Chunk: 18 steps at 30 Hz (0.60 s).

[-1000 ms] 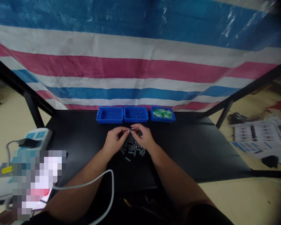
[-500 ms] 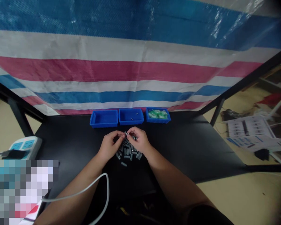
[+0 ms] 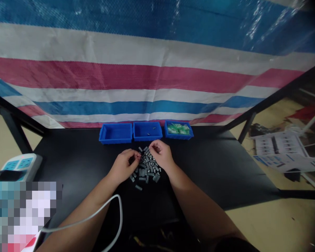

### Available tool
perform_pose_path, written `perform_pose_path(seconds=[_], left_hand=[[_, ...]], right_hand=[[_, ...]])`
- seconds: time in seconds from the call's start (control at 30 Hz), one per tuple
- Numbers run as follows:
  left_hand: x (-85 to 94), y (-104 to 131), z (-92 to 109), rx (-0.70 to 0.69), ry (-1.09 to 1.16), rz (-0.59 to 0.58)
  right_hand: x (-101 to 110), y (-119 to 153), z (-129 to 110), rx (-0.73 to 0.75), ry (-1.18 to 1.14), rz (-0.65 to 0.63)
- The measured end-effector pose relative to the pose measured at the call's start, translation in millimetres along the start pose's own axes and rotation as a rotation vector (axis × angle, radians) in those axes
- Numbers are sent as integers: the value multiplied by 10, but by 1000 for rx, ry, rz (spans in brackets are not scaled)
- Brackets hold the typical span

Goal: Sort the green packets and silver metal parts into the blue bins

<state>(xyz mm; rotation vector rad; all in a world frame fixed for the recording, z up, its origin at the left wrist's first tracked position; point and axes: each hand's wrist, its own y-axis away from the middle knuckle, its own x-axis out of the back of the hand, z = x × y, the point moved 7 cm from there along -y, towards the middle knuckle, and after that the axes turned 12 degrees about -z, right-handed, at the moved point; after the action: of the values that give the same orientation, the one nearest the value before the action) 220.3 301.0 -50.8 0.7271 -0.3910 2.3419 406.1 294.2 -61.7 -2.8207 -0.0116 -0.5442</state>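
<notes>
The left hand (image 3: 124, 166) and right hand (image 3: 163, 154) are curving their thumbs and fingertips close, over opposite edges of the pile of small grey pieces (image 3: 143, 172); whether they are pinching any piece, I cannot tell. These pieces are lying on the black table (image 3: 207, 168), probably light, stiff and a little slippery, so best pinched across the middle. Beyond, three blue bins (image 3: 116, 140) are showing no readable label.
</notes>
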Motion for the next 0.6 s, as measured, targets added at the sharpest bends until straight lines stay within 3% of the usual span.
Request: perform_pose_path(seconds=[0.17,0.33,0.47,0.6], left_hand=[[120,33,-28,85,-188,69],[132,82,-151,258,-322,23],[115,85,-155,283,-351,-2],[82,75,-147,276,-366,-43]], right_hand=[[2,0,-204,87,318,-48],[-227,20,-349,148,473,-210],[-445,0,-321,32,635,-330],[-522,-46,-302,-103,753,-307]])
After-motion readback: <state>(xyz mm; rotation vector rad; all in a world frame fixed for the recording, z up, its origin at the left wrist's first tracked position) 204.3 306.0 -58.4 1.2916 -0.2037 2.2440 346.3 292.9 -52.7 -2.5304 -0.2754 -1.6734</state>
